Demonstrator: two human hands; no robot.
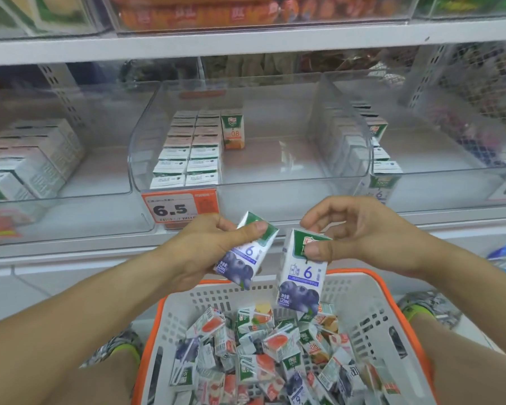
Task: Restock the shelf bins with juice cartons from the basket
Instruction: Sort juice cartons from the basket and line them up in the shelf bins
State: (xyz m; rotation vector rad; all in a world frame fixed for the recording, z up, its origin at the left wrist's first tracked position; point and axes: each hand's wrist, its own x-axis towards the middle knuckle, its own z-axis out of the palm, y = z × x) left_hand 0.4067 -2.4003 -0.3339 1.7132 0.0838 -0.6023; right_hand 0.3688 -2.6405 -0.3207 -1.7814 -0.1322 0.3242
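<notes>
Juice cartons [269,355] lie jumbled in the white basket [371,314] with the orange rim, right below you between your knees; blueberry, peach and orange packs are mixed together at all angles. Above the heap, your left hand [199,252] grips one blueberry carton [243,258], tilted, with the thumb pressed across its green top. Just beside it, your right hand [360,238] pinches a second blueberry carton [301,276] near its top, thumb on the front face, so it hangs almost upright over the far end of the basket. The two cartons are close but apart. Beyond your hands, an orange price tag [180,207] reading 6.5 sits on the front of the clear middle bin [289,188]. Inside that bin, two neat rows of cartons [187,150] fill the left side, and a single orange juice carton [232,128] stands upright at the back, beside the rows. Clear bins to the left [100,188] and right [438,182] also hold cartons.
</notes>
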